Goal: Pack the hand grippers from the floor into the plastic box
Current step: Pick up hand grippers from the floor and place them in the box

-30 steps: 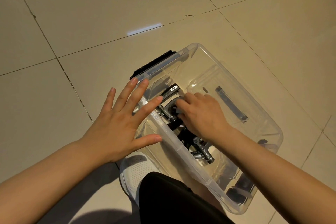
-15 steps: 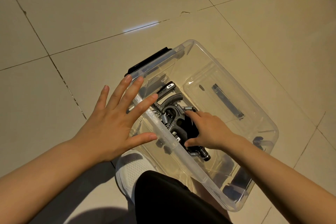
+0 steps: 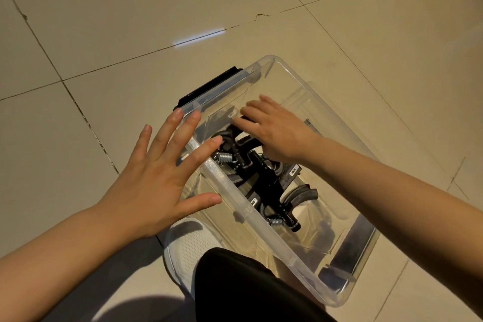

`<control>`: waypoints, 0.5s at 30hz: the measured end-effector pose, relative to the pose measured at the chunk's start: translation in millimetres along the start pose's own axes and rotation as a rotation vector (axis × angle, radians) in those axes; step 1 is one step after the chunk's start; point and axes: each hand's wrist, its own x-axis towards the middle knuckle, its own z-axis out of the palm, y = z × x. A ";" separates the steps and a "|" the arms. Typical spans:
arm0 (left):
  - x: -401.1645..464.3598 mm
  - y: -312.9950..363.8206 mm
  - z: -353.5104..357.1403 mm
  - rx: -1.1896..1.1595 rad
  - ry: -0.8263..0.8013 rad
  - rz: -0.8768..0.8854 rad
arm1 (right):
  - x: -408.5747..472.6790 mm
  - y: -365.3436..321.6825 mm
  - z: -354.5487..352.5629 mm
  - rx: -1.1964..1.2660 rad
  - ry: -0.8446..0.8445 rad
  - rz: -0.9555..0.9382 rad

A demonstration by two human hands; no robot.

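Observation:
A clear plastic box [image 3: 339,123] stands on the tiled floor. Several black hand grippers [image 3: 264,178] with silver springs lie in a heap on its bottom, along the near-left wall. My right hand [image 3: 274,128] is inside the box, fingers straight, lying over the far end of the heap; whether it touches the grippers is unclear. My left hand [image 3: 159,178] is spread flat against the outside of the box's left wall, fingertips at the rim.
A black latch handle [image 3: 209,86] sticks out from the box's far-left end. My white shoe [image 3: 188,251] and black trouser leg [image 3: 248,290] sit just below the box. Beige floor tiles [image 3: 130,21] with dark grout lines surround everything.
My right hand has let go of the grippers near the box's middle and moved to the far end of the heap, fingers straightened. The left hand has stayed on the wall.

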 end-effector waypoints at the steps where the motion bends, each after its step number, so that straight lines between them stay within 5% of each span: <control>1: 0.0 0.3 0.1 -0.001 0.002 0.000 | 6.8 -1.3 6.1 -0.012 -0.005 -0.066; 15: 1.1 -2.8 0.8 0.010 -0.002 0.018 | 1.2 -6.4 43.7 0.231 -0.329 0.297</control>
